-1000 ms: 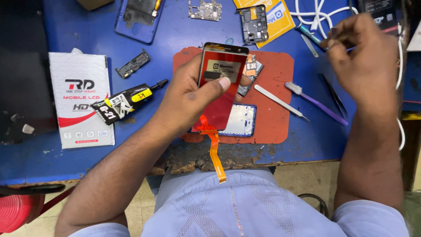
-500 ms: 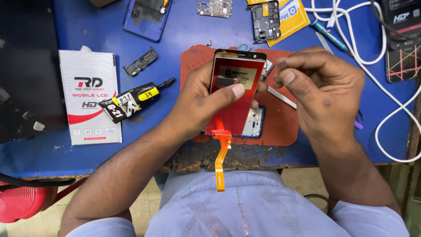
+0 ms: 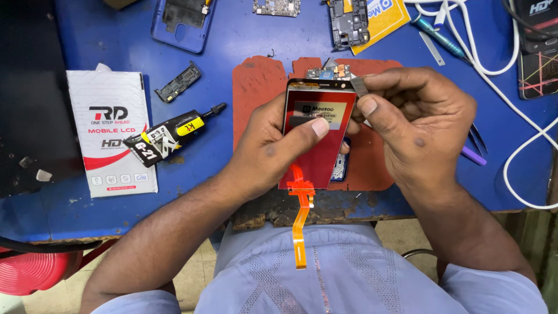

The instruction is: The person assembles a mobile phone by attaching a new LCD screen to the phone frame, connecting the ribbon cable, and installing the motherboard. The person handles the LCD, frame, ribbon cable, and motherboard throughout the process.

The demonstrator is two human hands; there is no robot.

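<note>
My left hand (image 3: 273,148) grips a phone display panel (image 3: 317,154) with a red back, thumb pressed across its face. An orange flex cable (image 3: 300,221) hangs from the panel's lower edge over my lap. My right hand (image 3: 418,125) pinches a thin flat metal tool (image 3: 358,87) at the panel's top right corner. The panel is held above a red work mat (image 3: 258,81) on the blue table. A phone frame (image 3: 339,167) lies on the mat, mostly hidden behind the panel.
A white box (image 3: 110,134) and a black glue tube (image 3: 171,134) lie at the left. A blue phone case (image 3: 183,23), circuit boards (image 3: 349,23), a yellow packet (image 3: 386,14), a screwdriver (image 3: 439,38), white cables (image 3: 505,64) and tweezers (image 3: 479,139) sit around the mat.
My right hand came down from the tools at the upper right, holding a thin metal tool, and now meets the panel's top corner. The left hand kept hold of the panel.
</note>
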